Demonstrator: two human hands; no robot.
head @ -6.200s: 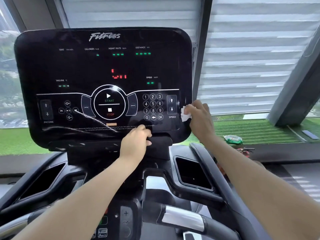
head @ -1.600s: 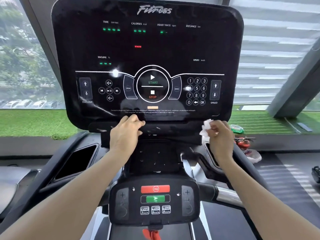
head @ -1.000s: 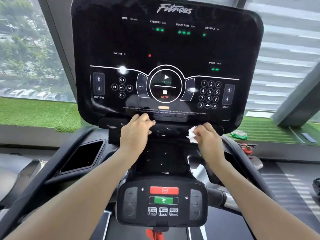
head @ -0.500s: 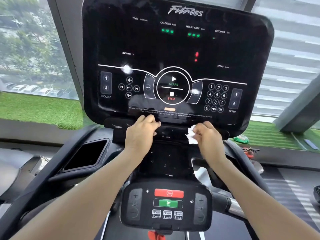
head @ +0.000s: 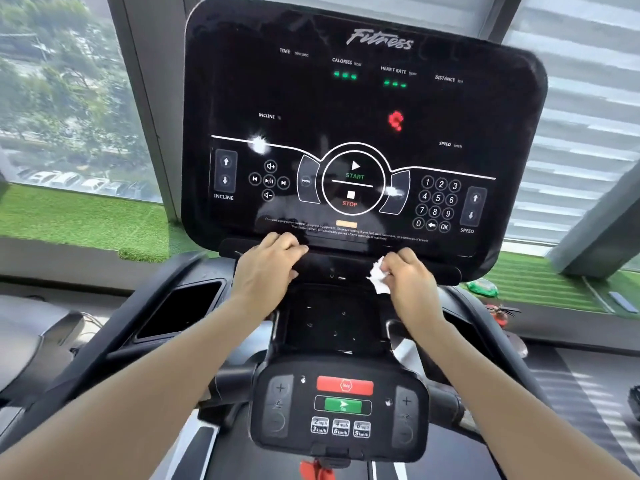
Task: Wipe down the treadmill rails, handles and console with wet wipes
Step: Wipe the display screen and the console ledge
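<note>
We see the crumpled white wet wipe (head: 378,279) pinched in the curled fingers of the right hand (head: 408,282), pressed to the ledge under the glossy black treadmill console (head: 363,133), a little lower than half a second ago. The left hand (head: 268,268) still grips that ledge, fingers curled over its edge, where it was before. Nearer us sits the small black control pad with red and green buttons (head: 343,407). Beyond the right handrail, a green packet (head: 481,287) lies on artificial turf.
</note>
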